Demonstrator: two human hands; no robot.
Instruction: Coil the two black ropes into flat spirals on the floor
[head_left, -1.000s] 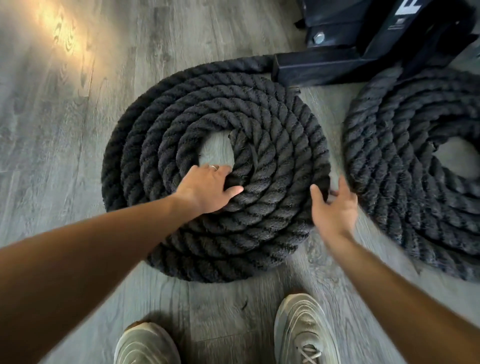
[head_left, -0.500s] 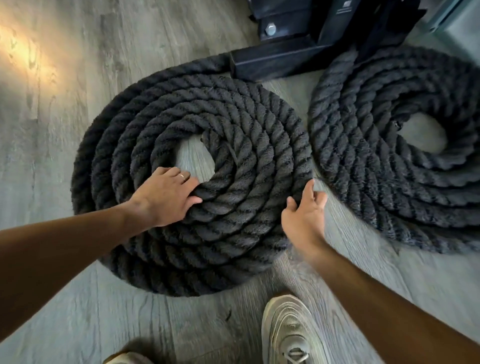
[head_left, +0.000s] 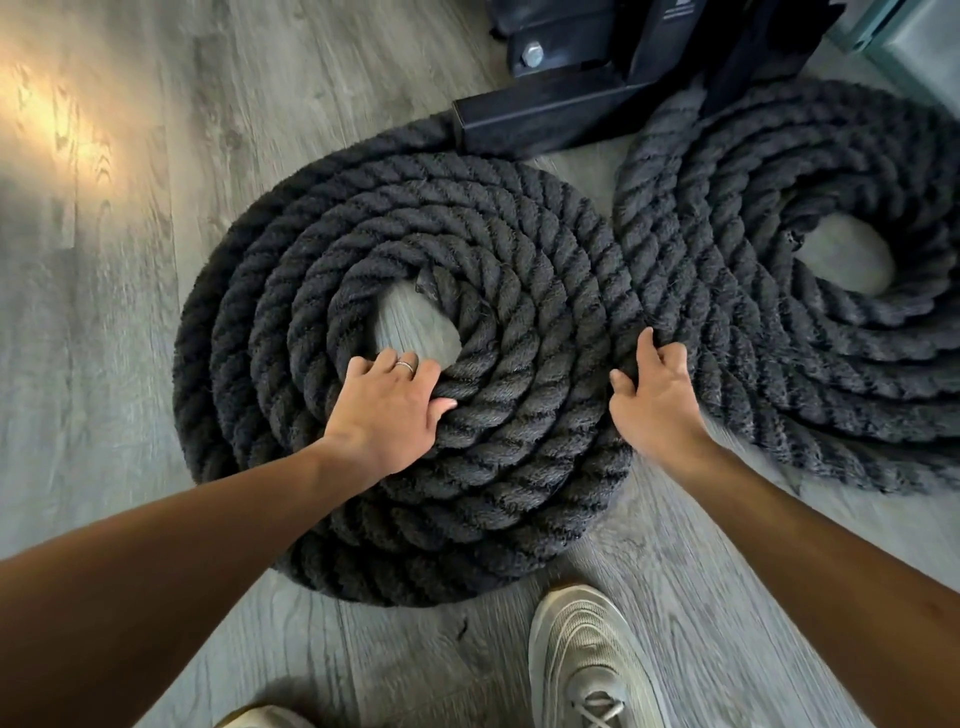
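Two thick black ropes lie coiled as flat spirals on the grey wood floor. The left rope coil (head_left: 519, 291) has a small open centre, and the right rope coil (head_left: 727, 291) touches its right edge. My left hand (head_left: 387, 415), with a ring, rests on the left coil's inner turns, its fingers hooked over the innermost turn at the hole. My right hand (head_left: 654, 400) is at the left coil's outer right edge where the coils meet. Its thumb lies on the outermost turn and its fingers curl against that turn's side.
A black metal frame foot (head_left: 566, 111) with a bolt stands at the back, and both ropes run under it. A grey-green object (head_left: 914, 47) fills the top right corner. My shoes (head_left: 587, 660) stand just in front of the left coil.
My right hand went from hovering open beside the coil to holding its outer turn. The strip of floor between the two coils has closed. My left hand stayed on the inner turns.
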